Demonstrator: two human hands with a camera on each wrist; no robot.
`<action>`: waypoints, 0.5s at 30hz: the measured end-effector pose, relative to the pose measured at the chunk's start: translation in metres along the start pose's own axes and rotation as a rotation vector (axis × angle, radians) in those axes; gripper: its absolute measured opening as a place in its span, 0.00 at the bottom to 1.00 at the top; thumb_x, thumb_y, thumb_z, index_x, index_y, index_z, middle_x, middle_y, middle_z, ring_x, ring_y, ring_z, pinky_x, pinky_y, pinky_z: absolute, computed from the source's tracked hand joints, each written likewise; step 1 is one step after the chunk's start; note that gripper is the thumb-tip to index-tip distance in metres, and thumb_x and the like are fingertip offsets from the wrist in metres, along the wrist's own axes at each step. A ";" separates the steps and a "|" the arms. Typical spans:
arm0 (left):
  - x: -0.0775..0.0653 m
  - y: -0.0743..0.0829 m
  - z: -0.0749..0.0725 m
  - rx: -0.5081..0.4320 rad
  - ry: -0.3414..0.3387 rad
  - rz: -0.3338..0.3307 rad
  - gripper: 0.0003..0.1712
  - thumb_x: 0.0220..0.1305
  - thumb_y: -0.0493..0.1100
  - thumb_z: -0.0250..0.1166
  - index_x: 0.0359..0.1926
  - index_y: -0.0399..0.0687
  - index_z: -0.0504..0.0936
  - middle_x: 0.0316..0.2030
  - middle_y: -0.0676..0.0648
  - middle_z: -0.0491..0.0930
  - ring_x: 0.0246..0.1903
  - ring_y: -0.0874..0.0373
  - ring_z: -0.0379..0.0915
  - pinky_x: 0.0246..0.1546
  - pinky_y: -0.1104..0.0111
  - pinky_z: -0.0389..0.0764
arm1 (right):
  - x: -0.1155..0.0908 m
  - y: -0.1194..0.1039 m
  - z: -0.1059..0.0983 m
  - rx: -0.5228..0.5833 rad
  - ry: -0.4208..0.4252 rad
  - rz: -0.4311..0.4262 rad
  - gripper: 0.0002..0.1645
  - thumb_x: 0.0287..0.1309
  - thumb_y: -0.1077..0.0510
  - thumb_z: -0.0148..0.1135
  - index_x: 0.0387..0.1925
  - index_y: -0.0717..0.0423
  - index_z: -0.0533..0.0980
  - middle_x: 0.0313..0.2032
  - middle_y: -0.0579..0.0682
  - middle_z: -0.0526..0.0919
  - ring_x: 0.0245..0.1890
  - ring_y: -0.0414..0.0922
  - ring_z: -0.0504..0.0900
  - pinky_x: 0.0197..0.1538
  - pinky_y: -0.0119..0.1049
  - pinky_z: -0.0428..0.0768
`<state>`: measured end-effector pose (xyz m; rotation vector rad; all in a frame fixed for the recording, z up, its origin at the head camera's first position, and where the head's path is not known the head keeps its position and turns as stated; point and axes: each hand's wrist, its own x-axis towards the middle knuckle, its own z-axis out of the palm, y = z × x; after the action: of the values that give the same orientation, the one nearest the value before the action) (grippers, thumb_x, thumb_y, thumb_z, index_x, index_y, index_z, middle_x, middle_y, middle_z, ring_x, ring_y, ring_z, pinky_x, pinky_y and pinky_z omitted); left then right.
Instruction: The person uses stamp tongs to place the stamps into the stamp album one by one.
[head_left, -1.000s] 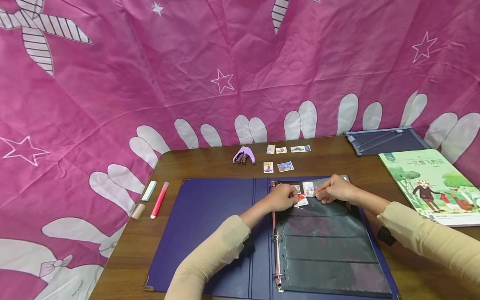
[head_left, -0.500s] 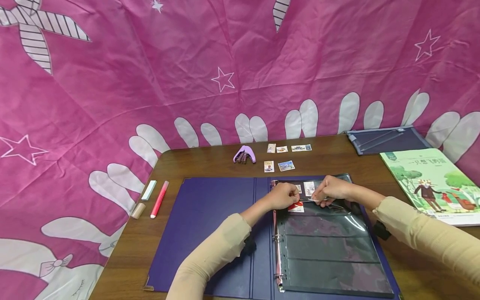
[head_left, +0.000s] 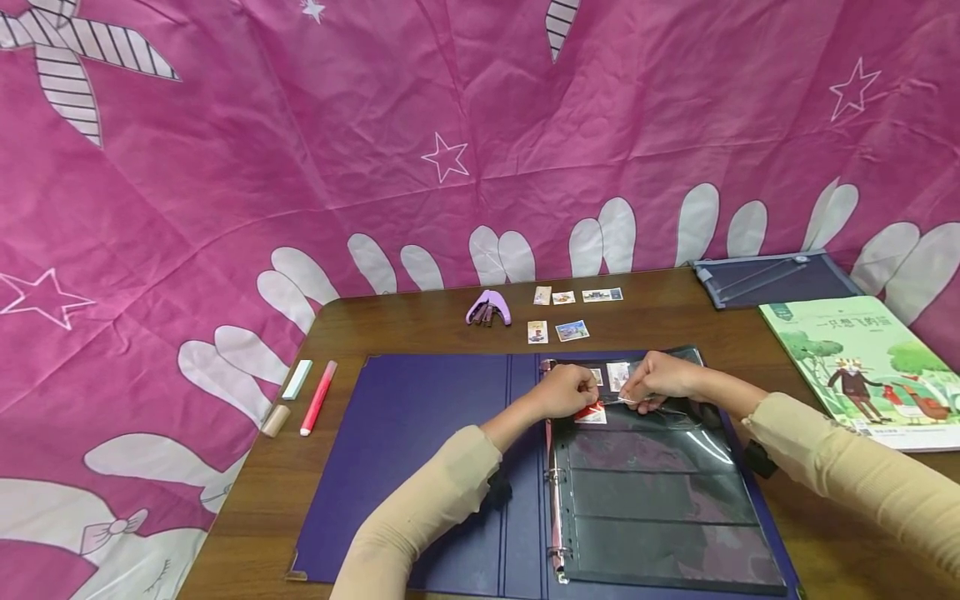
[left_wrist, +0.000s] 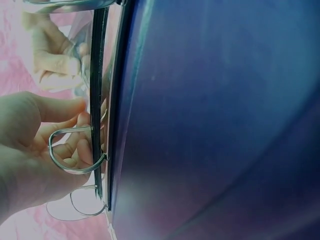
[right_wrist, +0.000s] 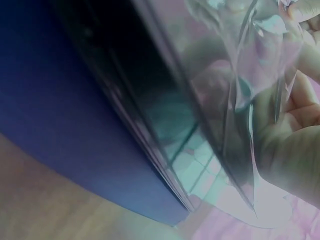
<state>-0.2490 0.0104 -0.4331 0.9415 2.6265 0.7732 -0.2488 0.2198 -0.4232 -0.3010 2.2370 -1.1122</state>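
A dark stamp album page (head_left: 660, 483) with clear pockets lies in an open blue ring binder (head_left: 427, 450). At its top row my left hand (head_left: 564, 392) pinches a red and white stamp (head_left: 592, 414). My right hand (head_left: 663, 379) pinches the edge of the clear pocket film, which is pulled up and creased. The film (right_wrist: 260, 65) bulges over the fingers of my right hand (right_wrist: 300, 135) in the right wrist view. A pale stamp (head_left: 618, 376) sits in the top row between the hands. In the left wrist view my left hand (left_wrist: 45, 145) is beside a metal ring (left_wrist: 72, 172).
Several stamps (head_left: 572, 331) lie behind the binder, near a purple hole punch-like tool (head_left: 489, 309). At left are a red marker (head_left: 319, 398), a pale green-white block (head_left: 297, 380) and a tan cylinder (head_left: 276, 421). A picture book (head_left: 862, 375) and zip pouch (head_left: 776, 281) lie right.
The right hand has shifted slightly left and lifted the pocket film. The red and white stamp has turned and moved slightly down and left with my left hand.
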 end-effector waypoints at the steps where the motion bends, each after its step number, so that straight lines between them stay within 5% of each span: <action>1: 0.000 0.000 0.000 0.002 0.005 0.002 0.05 0.57 0.35 0.60 0.28 0.44 0.81 0.22 0.52 0.79 0.21 0.69 0.64 0.28 0.81 0.64 | 0.000 -0.001 -0.001 -0.010 -0.005 -0.005 0.15 0.50 0.61 0.63 0.39 0.67 0.82 0.27 0.50 0.86 0.23 0.37 0.81 0.29 0.31 0.78; 9: -0.001 0.000 0.005 0.029 0.049 0.017 0.04 0.59 0.38 0.61 0.28 0.45 0.81 0.25 0.51 0.81 0.23 0.70 0.66 0.27 0.82 0.65 | 0.000 0.000 -0.013 -0.094 0.084 -0.114 0.16 0.51 0.60 0.64 0.39 0.68 0.81 0.24 0.52 0.84 0.22 0.36 0.76 0.27 0.29 0.76; 15: -0.005 -0.001 0.010 0.211 0.054 0.065 0.02 0.59 0.40 0.60 0.30 0.50 0.79 0.28 0.53 0.76 0.28 0.67 0.67 0.27 0.80 0.64 | -0.001 0.008 -0.013 -0.067 0.230 -0.130 0.18 0.55 0.58 0.63 0.44 0.68 0.79 0.30 0.53 0.85 0.23 0.34 0.77 0.25 0.26 0.76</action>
<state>-0.2416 0.0106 -0.4414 1.0796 2.7782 0.5501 -0.2554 0.2333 -0.4230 -0.3665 2.4911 -1.1935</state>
